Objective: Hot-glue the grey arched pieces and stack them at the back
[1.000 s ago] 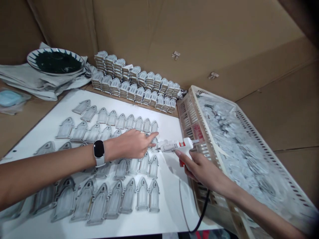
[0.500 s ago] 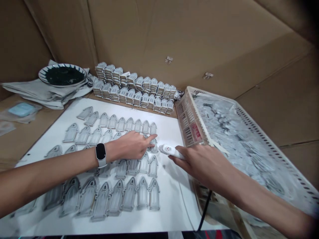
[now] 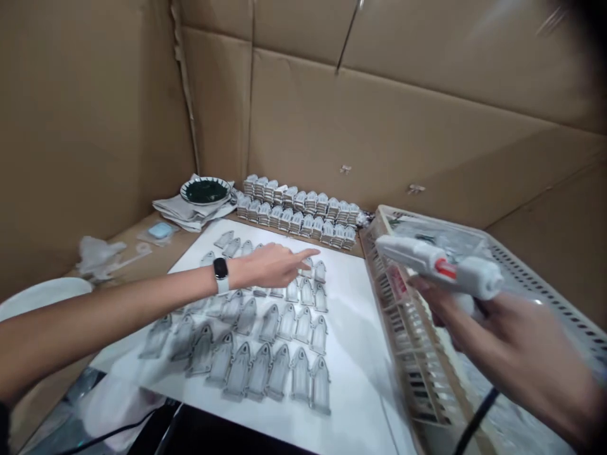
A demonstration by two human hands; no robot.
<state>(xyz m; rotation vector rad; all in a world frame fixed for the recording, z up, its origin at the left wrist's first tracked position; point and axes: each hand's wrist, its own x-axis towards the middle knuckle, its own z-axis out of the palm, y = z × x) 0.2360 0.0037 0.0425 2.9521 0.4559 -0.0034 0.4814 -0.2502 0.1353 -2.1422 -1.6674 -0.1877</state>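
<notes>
A white glue gun with a red part on its side is gripped in my right hand, raised over the near side of the basket. Its nozzle points left, and a black cord hangs below. My left hand, with a watch on the wrist, hovers over the far rows of grey arched pieces. Its index finger stretches out to the right, while the other fingers are partly hidden. No object shows in it. The pieces lie flat in several rows on a white board.
Stacked arched pieces stand in two rows behind the board. To the right, a cream plastic basket holds clear bags. A plate of dark material rests on folded cloth at back left. Cardboard walls surround the table.
My right hand has lifted the glue gun up and right, from beside the pieces to over the basket. My left hand has shifted toward the farther rows. The camera view has tilted up and left.
</notes>
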